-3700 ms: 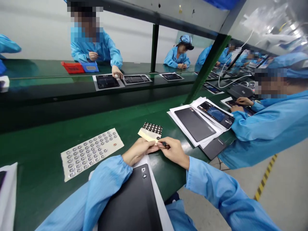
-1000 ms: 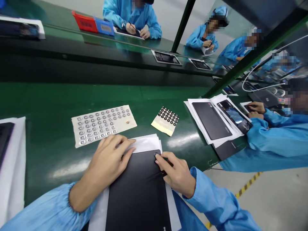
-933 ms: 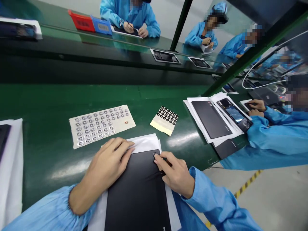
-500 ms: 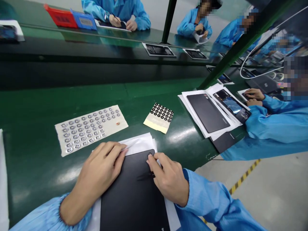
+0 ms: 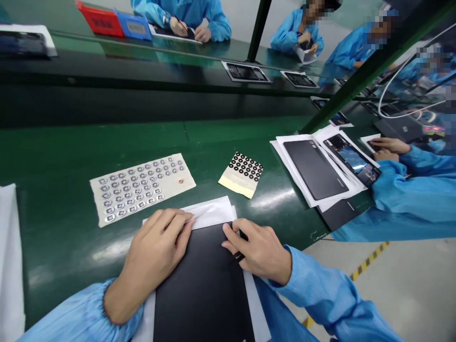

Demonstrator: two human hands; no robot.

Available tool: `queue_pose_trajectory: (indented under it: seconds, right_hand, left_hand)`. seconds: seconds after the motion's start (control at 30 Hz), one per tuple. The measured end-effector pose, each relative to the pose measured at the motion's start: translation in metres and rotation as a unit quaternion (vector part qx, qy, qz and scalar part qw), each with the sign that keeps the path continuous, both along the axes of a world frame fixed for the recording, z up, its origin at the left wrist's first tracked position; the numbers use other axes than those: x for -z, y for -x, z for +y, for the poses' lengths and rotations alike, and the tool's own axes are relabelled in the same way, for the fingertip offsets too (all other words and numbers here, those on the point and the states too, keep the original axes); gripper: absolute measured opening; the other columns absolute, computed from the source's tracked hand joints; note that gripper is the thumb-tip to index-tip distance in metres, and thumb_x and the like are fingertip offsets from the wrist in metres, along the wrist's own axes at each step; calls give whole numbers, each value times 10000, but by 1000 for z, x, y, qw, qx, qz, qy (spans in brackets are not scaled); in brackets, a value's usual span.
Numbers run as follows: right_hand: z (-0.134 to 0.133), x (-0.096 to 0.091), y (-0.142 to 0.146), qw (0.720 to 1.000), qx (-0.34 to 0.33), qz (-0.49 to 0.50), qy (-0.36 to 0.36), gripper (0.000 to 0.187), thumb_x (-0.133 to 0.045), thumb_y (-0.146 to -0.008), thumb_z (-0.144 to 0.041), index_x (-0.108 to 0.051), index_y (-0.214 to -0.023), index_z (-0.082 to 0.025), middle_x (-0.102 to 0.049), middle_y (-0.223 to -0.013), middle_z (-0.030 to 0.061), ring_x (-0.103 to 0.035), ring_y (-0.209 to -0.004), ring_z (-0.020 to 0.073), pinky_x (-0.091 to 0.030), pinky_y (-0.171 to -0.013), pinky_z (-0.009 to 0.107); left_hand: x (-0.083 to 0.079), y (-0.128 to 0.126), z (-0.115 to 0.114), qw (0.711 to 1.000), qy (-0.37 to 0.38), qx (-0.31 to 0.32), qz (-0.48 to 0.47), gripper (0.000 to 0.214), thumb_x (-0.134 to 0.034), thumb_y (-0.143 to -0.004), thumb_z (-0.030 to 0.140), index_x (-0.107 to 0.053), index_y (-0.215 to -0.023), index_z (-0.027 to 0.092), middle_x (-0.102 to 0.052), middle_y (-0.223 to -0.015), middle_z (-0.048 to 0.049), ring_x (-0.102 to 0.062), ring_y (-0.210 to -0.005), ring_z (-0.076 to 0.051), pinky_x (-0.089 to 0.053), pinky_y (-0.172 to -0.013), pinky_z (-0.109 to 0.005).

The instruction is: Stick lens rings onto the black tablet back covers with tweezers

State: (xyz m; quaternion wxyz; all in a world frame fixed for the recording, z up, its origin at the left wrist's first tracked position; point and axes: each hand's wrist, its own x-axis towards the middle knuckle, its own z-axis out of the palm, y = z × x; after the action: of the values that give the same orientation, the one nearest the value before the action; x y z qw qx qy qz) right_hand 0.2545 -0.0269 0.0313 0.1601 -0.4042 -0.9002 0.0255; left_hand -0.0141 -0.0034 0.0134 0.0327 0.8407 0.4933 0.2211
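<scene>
A black tablet back cover [image 5: 203,289] lies on white sheets [image 5: 213,211] at the near table edge. My left hand [image 5: 156,256] rests at its upper left corner, thumb and fingers closed on a fold of white sheet. At the upper right corner, my right hand [image 5: 261,249] presses its thumb and index fingertip on the cover. Black tweezers [image 5: 238,256] are tucked in that hand, mostly hidden by the fingers. Beyond my hands lie a backing sheet with clear round stickers [image 5: 142,187] and a smaller sheet with black ring stickers [image 5: 245,166].
To the right, another dark cover [image 5: 315,168] and an opened tablet [image 5: 351,154] lie on white sheets. A co-worker's sleeve [image 5: 409,190] is beside them. A green post [image 5: 342,99] slants up from the table. Red [image 5: 99,19] and blue [image 5: 133,24] bins stand across the bench.
The view has shifted slightly, moving the scene rightward. My right fingertips have flattened at the cover's corner, and the tweezers have swung from over the cover back into the hand.
</scene>
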Motion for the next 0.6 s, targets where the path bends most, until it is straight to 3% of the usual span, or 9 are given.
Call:
queue_pose_trajectory:
  seconds: [0.13, 0.2, 0.27, 0.33, 0.4, 0.5, 0.6]
  right_hand:
    - [26, 8, -19, 993, -118, 24, 13, 297, -571, -1032, -375, -646, -1260, -200, -650, -1026, 46, -618, -808, 127, -435, -537, 228]
    - [31, 14, -25, 991, -102, 85, 27, 308, -596, -1017, -375, -663, -1287, -242, -636, -1034, 33, -567, -717, 96, -434, -551, 222]
    - [29, 18, -27, 979, -32, 191, 68, 350, -598, -1013, -347, -649, -1341, -236, -633, -1032, 38, -514, -647, 78, -452, -572, 226]
    - [25, 16, -24, 938, 53, 304, 155, 360, -602, -1007, -334, -653, -1332, -186, -639, -972, 38, -496, -618, 76, -453, -572, 228]
    - [21, 8, -17, 875, 104, 381, 279, 310, -633, -988, -366, -694, -1207, -156, -638, -879, 20, -511, -617, 81, -445, -569, 224]
    - [19, -5, -7, 781, 113, 409, 458, 304, -692, -942, -454, -666, -898, -155, -585, -691, -34, -492, -544, 71, -392, -509, 203]
    - [19, -8, 1, 717, 132, 415, 545, 432, -734, -896, -511, -494, -714, -201, -409, -472, -110, -372, -371, 49, -245, -385, 190]
  left_hand:
    - [-2, -2, -1, 1000, -7, -2, 5, 68, -597, -990, 215, -606, -1056, 205, -702, -1035, -60, -644, -950, -255, -497, -870, -403]
    - [-3, -2, -1, 1000, -8, -3, 3, 50, -579, -999, 222, -589, -1045, 202, -700, -1015, -63, -646, -927, -255, -494, -844, -399]
    - [-3, -1, -1, 1000, -8, -4, -5, 40, -560, -1008, 228, -569, -1034, 199, -695, -1001, -69, -648, -904, -253, -491, -825, -394]
    - [-2, 0, -2, 1000, -14, 0, -17, 37, -548, -1012, 228, -554, -1032, 197, -688, -975, -72, -656, -887, -249, -493, -814, -383]
    - [-1, 1, -2, 999, -22, 4, -29, 31, -533, -1018, 219, -543, -1038, 198, -685, -949, -66, -670, -861, -237, -499, -804, -362]
    - [-1, 1, -2, 999, -30, -1, -44, 26, -506, -1031, 209, -530, -1035, 199, -702, -942, -60, -694, -823, -211, -505, -780, -323]
    - [-2, -1, -1, 999, -28, -5, -37, 46, -493, -1042, 220, -530, -1037, 193, -726, -955, -62, -717, -826, -207, -510, -772, -307]
